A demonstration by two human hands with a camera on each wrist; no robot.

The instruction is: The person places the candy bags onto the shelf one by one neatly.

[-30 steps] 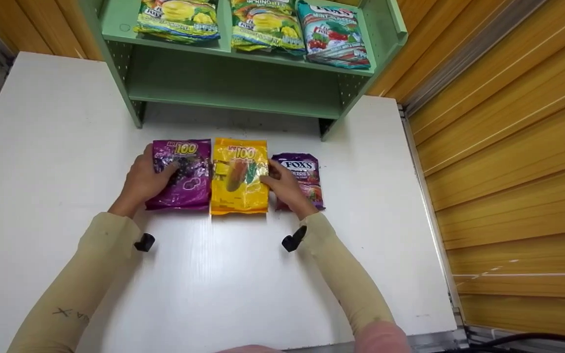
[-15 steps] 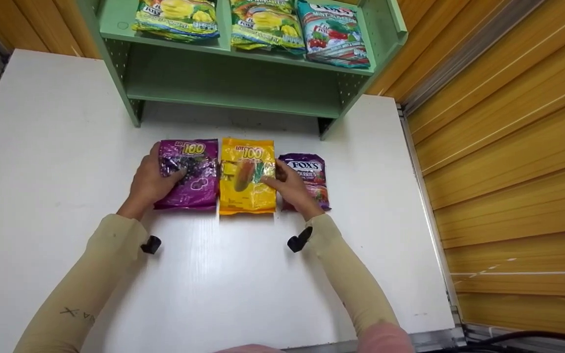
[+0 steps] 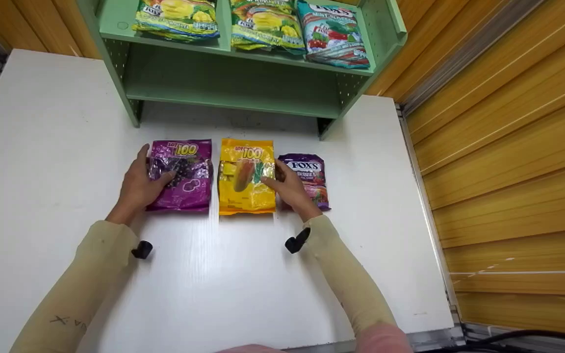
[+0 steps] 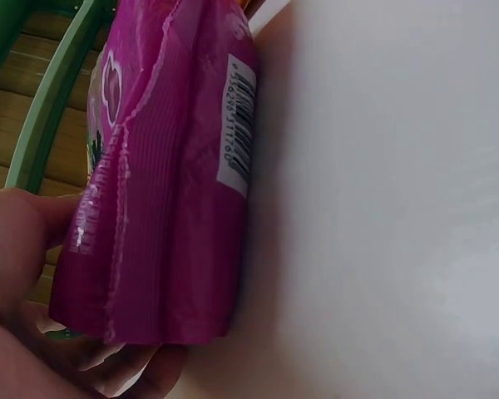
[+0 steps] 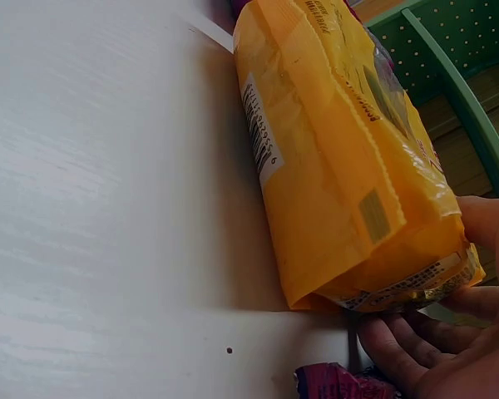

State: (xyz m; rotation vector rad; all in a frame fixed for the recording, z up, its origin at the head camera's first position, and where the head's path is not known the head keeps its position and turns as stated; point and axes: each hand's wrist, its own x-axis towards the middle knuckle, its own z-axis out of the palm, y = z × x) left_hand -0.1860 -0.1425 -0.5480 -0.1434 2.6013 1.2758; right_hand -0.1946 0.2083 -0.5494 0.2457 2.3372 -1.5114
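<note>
My left hand [image 3: 138, 186] grips a purple LOT 100 candy bag [image 3: 192, 189] by its left side, thumb over the front and fingers at the edge and underneath. Beside it lies a yellow LOT 100 candy bag [image 3: 245, 196], a narrow gap between the two. The right hand [image 3: 293, 189] holds this yellow bag by its right edge, with the thumb on top. Partly behind that hand is a smaller dark purple FOX'S candy bag [image 3: 307, 165]. In the wrist views the purple bag [image 4: 175, 208] and yellow bag [image 5: 316, 166] show their barcoded ends close against the white surface.
A green shelf [image 3: 233, 88] stands at the back of the white table [image 3: 204, 284]. Its upper tier carries two yellow-green candy bags [image 3: 268, 24] and a teal FOX'S bag [image 3: 334, 37]. Wood-patterned panels [image 3: 503, 196] border the right side.
All three bags on the table shifted slightly right at first. Since then my left hand has drawn the purple bag back left, widening its gap to the yellow one.
</note>
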